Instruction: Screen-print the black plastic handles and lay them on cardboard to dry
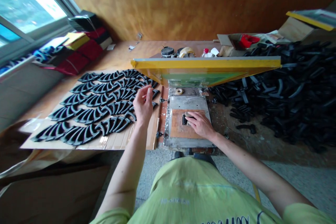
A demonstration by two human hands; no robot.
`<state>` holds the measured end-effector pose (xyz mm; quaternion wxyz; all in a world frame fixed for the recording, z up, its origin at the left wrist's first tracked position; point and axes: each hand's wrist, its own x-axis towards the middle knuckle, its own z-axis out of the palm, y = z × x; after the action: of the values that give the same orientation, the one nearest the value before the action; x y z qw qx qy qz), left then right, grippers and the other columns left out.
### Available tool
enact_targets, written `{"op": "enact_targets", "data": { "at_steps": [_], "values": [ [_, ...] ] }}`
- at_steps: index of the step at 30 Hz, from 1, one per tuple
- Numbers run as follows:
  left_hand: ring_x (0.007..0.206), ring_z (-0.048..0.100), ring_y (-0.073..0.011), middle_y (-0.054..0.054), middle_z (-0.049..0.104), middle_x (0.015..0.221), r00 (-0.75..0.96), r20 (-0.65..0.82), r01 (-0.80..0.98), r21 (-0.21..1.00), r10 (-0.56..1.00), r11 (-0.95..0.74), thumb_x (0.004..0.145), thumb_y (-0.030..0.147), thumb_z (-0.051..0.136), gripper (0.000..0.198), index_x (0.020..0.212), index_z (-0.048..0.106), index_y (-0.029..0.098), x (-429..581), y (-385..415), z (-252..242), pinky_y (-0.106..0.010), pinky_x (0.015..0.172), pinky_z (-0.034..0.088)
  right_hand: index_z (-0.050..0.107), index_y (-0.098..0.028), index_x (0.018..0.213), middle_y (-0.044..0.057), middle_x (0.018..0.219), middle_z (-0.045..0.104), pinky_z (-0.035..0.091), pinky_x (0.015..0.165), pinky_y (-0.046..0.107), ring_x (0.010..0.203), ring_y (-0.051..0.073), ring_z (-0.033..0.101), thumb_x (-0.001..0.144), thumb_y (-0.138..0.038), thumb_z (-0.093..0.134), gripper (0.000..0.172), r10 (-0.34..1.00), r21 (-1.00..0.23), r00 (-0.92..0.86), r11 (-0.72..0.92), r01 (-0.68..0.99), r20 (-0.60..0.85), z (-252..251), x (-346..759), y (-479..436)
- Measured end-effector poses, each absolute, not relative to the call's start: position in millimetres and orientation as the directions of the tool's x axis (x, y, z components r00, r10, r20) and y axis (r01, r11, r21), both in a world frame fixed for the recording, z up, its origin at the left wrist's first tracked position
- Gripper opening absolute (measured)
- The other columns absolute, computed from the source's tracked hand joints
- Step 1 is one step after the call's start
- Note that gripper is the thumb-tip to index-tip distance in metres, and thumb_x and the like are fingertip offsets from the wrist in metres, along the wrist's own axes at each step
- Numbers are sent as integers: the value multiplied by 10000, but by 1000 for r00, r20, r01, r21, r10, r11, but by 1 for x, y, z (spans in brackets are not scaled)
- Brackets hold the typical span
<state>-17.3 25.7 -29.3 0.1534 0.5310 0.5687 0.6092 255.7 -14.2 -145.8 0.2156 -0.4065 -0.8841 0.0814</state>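
Note:
My left hand (143, 104) hovers with fingers spread above the right end of several rows of black curved plastic parts (90, 103), which lie on a cardboard sheet (147, 136). It holds nothing that I can see. My right hand (200, 124) rests on a brown pad (178, 127) set in a grey metal plate (187, 105), fingers pressed on a small black piece (184, 120). A yellow-framed printing screen (207, 63) is tilted up just behind the plate.
A big heap of black plastic parts (294, 91) fills the right of the table. Jars and tape rolls (181, 52) stand behind the screen. Red and black fabric bundles (81, 45) lie at the far left by the window. A plywood wall backs the table.

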Motion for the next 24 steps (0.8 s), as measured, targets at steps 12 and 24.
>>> {"op": "enact_targets", "data": {
  "at_steps": [12,24],
  "values": [
    [543,557,-120,-19,620,645,-232,36,25,999,972,-31,900,669,457,564,863,709,166,-10,-24,-4,-222,488,428,737,-133,1046,98,1066,751,494,1001,391,1040,206,677,957,-288,522,279,902,-358,-255,379,853,347,-118,324,16],
    [526,494,-94,46,575,672,-74,-352,132,924,933,359,792,589,625,840,1510,405,212,-12,-70,-162,-191,475,353,621,-179,1186,126,1156,641,494,931,418,1095,284,579,819,-218,730,385,839,-255,-488,539,802,238,-72,241,58]
  ]
}}
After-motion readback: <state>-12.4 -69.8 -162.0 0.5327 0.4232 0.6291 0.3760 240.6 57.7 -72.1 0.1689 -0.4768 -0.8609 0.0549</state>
